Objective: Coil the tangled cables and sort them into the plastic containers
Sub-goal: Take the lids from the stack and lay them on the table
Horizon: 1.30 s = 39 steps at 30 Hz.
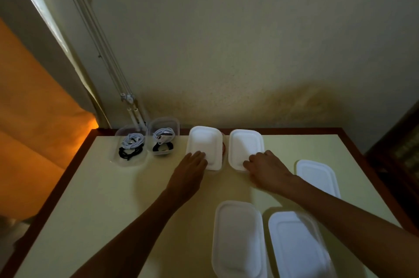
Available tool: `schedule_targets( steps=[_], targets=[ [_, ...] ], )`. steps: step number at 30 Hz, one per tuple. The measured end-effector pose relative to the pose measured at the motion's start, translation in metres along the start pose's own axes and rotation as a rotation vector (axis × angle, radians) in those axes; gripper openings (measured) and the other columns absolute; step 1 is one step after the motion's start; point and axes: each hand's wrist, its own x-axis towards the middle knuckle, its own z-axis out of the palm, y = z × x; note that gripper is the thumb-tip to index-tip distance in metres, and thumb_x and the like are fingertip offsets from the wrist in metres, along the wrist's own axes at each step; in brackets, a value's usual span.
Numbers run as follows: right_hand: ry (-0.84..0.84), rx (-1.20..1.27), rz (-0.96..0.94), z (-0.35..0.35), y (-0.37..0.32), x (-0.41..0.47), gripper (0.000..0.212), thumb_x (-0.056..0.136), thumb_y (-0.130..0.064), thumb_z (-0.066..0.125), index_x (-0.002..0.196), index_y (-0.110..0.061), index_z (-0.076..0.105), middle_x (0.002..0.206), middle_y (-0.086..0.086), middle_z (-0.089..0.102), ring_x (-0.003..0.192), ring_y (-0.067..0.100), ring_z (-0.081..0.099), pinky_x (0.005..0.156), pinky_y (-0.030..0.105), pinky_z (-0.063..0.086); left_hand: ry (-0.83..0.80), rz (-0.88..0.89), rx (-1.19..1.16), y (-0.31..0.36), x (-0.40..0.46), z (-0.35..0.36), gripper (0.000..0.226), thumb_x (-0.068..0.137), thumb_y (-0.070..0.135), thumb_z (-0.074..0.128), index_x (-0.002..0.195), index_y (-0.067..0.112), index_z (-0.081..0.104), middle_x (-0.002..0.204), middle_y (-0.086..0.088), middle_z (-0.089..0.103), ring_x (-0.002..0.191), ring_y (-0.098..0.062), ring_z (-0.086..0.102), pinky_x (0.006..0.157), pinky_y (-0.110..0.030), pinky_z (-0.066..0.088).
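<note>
- Resting flat on the near left corner of a white lid [204, 145], left hand [191, 165], fingers [199, 155] spread loose and gripping nothing.
- Lying on the near edge of a second white lid [246, 147], right hand [267, 167], fingers [250, 162] slightly curled, pressing down rather than clutching.
- Sitting side by side at the far edge of the pale table [113, 198], both lidded boxes, with something red [224, 148] just showing in the gap between them.
- Standing open at the far left, two clear boxes, touching each other.
- Holding a white coiled cable [132, 140] above a black coiled cable [130, 153], the left clear box [130, 145].
- Holding another white cable [164, 134] and a dark coil [162, 148], the right clear box [163, 136].
- Lying loose on the table near the camera, two white lids [238, 239] [297, 248] side by side, the right one tilted; whether boxes are sitting under them cannot be told.
- Lying at the right, beyond the right forearm, a third loose lid [317, 175].
- Hanging at the far left beside the table, an orange curtain [34, 107].
</note>
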Motion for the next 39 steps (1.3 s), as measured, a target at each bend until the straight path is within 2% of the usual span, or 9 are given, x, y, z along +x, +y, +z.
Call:
schedule_targets(
  steps=[5,9,12,15,21,23,27,31,39],
  targets=[
    [-0.106,0.117,0.124,-0.017,0.003,-0.033,0.067,0.091,-0.067,0.029,0.108,-0.017,0.071,0.109,0.004,0.066,0.102,0.022,0.056,0.084,0.034,0.038,0.091,0.111,-0.084,0.015,-0.012,-0.006,0.050,0.080,0.039,0.073,0.120,0.012,0.058,0.128,-0.014,0.061,0.121,-0.028,0.057,0.102,-0.044,0.042],
    [0.161,0.433,0.364,-0.010,-0.001,-0.023,0.059,0.096,-0.057,0.032,0.119,-0.015,0.065,0.124,0.006,0.061,0.111,0.024,0.052,0.093,0.037,0.040,0.139,-0.071,-0.154,0.028,0.018,-0.014,0.060,0.090,0.053,0.047,0.130,0.010,0.044,0.138,-0.020,0.049,0.128,-0.035,0.049,0.101,-0.053,0.046],
    [0.138,0.485,0.483,-0.003,-0.001,0.002,0.073,0.091,-0.057,0.014,0.138,-0.013,0.050,0.146,0.014,0.045,0.131,0.030,0.042,0.105,0.042,0.037,-0.121,-0.249,-0.077,0.033,0.053,-0.014,0.072,0.089,0.063,0.046,0.143,0.018,0.034,0.155,-0.018,0.022,0.144,-0.038,0.019,0.112,-0.061,0.027],
    [0.087,0.393,0.486,0.017,-0.005,0.018,0.067,0.094,-0.048,0.018,0.144,-0.014,0.045,0.151,0.022,0.038,0.136,0.041,0.040,0.107,0.052,0.039,-0.315,-0.301,-0.022,0.033,0.071,-0.003,0.086,0.080,0.077,0.046,0.149,0.032,0.022,0.161,-0.011,-0.002,0.147,-0.038,-0.006,0.115,-0.060,0.012],
    [0.034,0.263,0.403,0.037,-0.004,0.018,0.057,0.096,-0.042,0.025,0.136,-0.015,0.054,0.139,0.024,0.053,0.126,0.045,0.052,0.099,0.055,0.046,-0.349,-0.138,-0.050,0.029,0.067,0.001,0.090,0.078,0.070,0.058,0.151,0.035,0.019,0.162,-0.009,0.000,0.148,-0.035,-0.006,0.116,-0.058,0.018],
    [0.033,0.243,0.396,0.038,-0.003,0.020,0.057,0.096,-0.043,0.024,0.138,-0.015,0.053,0.140,0.024,0.051,0.127,0.045,0.051,0.100,0.055,0.045,-0.368,-0.110,0.010,0.026,0.064,0.003,0.088,0.080,0.076,0.045,0.152,0.037,0.013,0.162,-0.010,-0.006,0.148,-0.035,-0.010,0.117,-0.057,0.014],
    [0.019,0.251,0.397,0.039,-0.004,0.019,0.057,0.096,-0.041,0.025,0.137,-0.014,0.055,0.139,0.025,0.052,0.126,0.045,0.052,0.099,0.055,0.045,-0.385,-0.094,0.099,0.025,0.061,0.014,0.088,0.075,0.084,-0.006,0.151,0.041,-0.007,0.160,-0.012,-0.020,0.146,-0.035,-0.021,0.118,-0.058,0.001],
    [0.051,0.260,0.391,0.042,-0.003,0.022,0.058,0.096,-0.041,0.024,0.138,-0.014,0.054,0.141,0.025,0.051,0.128,0.046,0.050,0.101,0.056,0.043,-0.307,-0.177,0.011,0.031,0.062,0.023,0.087,0.075,0.076,-0.020,0.152,0.035,-0.011,0.161,-0.011,-0.018,0.146,-0.034,-0.019,0.118,-0.055,0.001],
    [0.083,0.246,0.400,0.047,-0.005,0.025,0.058,0.096,-0.040,0.025,0.139,-0.013,0.052,0.143,0.026,0.048,0.130,0.047,0.047,0.102,0.057,0.042,-0.313,-0.221,0.003,0.033,0.063,0.026,0.083,0.083,0.075,-0.003,0.154,0.030,-0.006,0.161,-0.010,-0.016,0.147,-0.032,-0.017,0.118,-0.054,-0.002]
  ],
)
